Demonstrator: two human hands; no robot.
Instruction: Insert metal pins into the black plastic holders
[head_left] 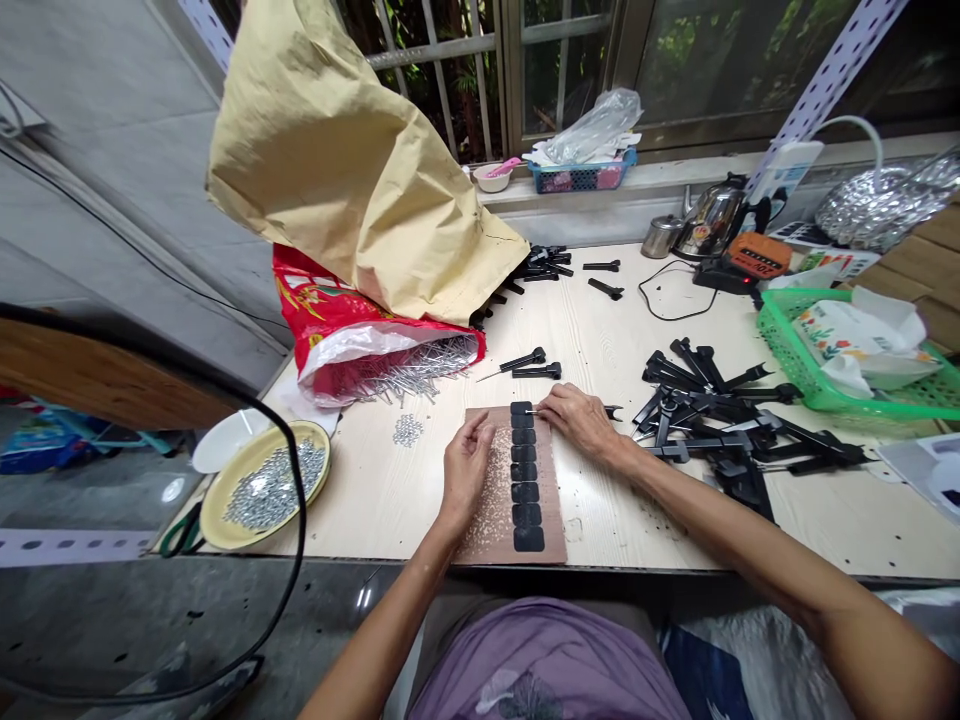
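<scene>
My right hand [579,418] is pinched on a thin metal pin [531,412]. Its tip lies over the topmost of several black rounded pads [526,470], set in a column on a brown board [551,515]. A black forked end [613,412] shows just beyond that hand; whether it joins the pin is hidden. On the board's left side, my left hand [466,470] is closed, fingers curled together beside the pads; anything inside it is too small to make out. Two black plastic handles [536,371] lie above the board, one with a metal rod sticking out.
A pile of black handles [712,410] spreads at right beside a green basket [862,400]. Long metal pins spill from a red bag [300,325] under a tan paper sack [360,170]. A yellow bowl [214,525] holds small metal pieces; a black cable [300,510] loops nearby.
</scene>
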